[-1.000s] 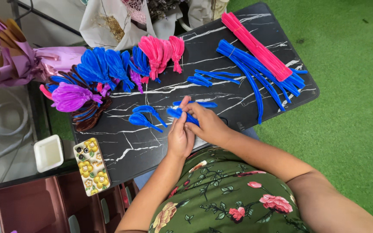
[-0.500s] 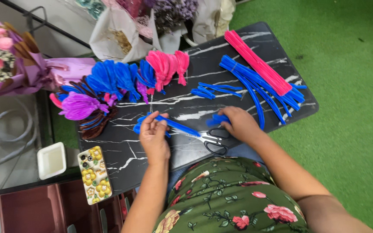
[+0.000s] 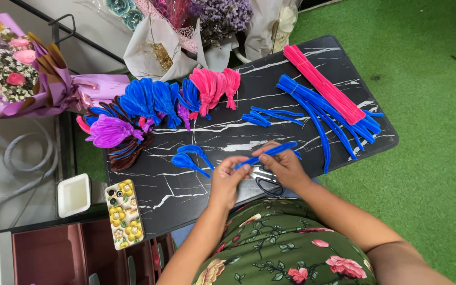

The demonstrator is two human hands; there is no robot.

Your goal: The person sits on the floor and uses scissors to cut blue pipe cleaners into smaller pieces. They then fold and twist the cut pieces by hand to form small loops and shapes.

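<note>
My left hand (image 3: 227, 182) and my right hand (image 3: 282, 164) together pinch one blue pipe cleaner (image 3: 268, 153), which slants up to the right just above the near edge of the black marble-pattern table (image 3: 196, 192). Scissors (image 3: 265, 182) lie on the table under my hands. Two bent blue pipe-cleaner loops (image 3: 191, 157) rest just left of my left hand.
Straight blue pipe cleaners (image 3: 323, 108) and a pink bundle (image 3: 322, 83) lie at the right. Blue (image 3: 151, 99), pink (image 3: 215, 84) and purple (image 3: 111, 131) folded petals sit at the back left. A flowered phone (image 3: 123, 214) and white box (image 3: 74, 195) are at the near left. Bouquets stand behind.
My hands have drawn closer together near the table edge, and the blue pipe cleaner now tilts up to the right. The camera has shifted slightly.
</note>
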